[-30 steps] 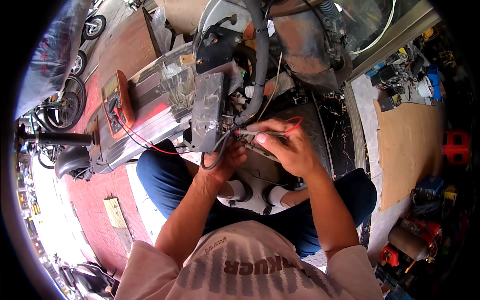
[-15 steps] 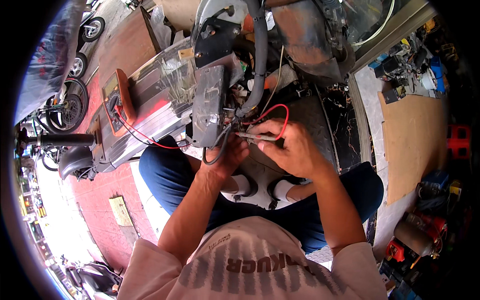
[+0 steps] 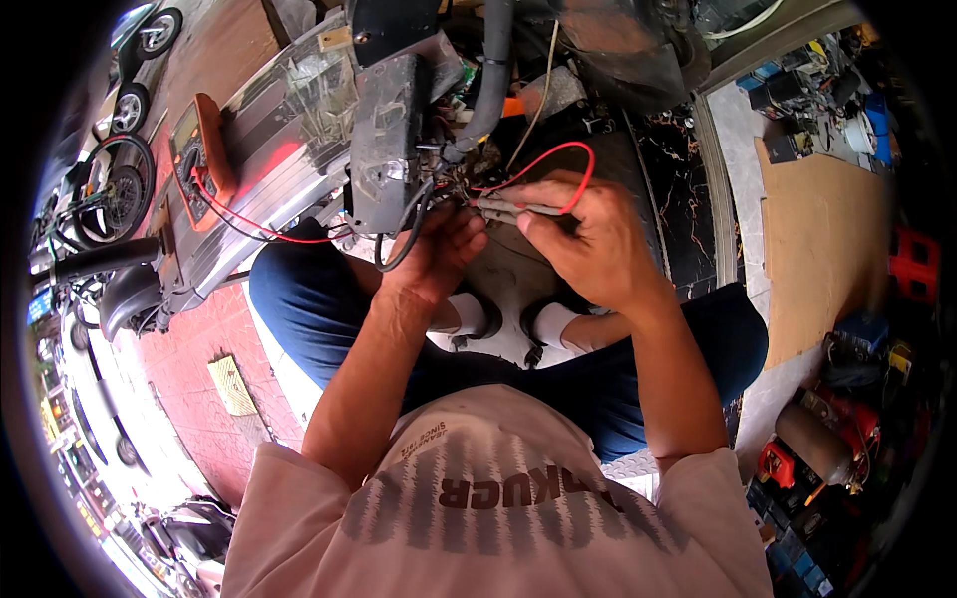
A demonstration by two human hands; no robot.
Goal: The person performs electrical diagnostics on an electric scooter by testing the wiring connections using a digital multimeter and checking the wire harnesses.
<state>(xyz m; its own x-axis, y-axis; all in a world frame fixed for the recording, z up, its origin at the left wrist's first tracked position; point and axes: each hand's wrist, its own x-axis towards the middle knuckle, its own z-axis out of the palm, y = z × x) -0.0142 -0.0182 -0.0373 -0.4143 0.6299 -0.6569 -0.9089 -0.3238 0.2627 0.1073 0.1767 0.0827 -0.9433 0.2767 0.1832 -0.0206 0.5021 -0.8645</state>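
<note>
My right hand (image 3: 598,234) pinches grey test probes (image 3: 495,205), their tips angled left into a cluster of wires (image 3: 459,184). A red test lead (image 3: 543,152) loops up over this hand. Beside the wires, my left hand (image 3: 439,254) has its fingers curled inward; what they grip is hidden. A black cable (image 3: 387,261) bends down in front of that hand. On the long grey panel at the left rests an orange multimeter (image 3: 215,149), with red and black leads running toward the wires. A worn dark box-shaped part (image 3: 387,140) stands just above my left hand.
A thick grey tube (image 3: 492,85) rises behind the wires. A cardboard sheet (image 3: 822,249) lies at the right, with tools and parts around it, a red crate (image 3: 912,262) among them. A black grip (image 3: 110,256) juts out at the left. Parked motorbikes stand beyond.
The whole view has shifted, so the machine and multimeter appear higher and further left. Both hands stay at the wires; two probe shafts now show in my right hand.
</note>
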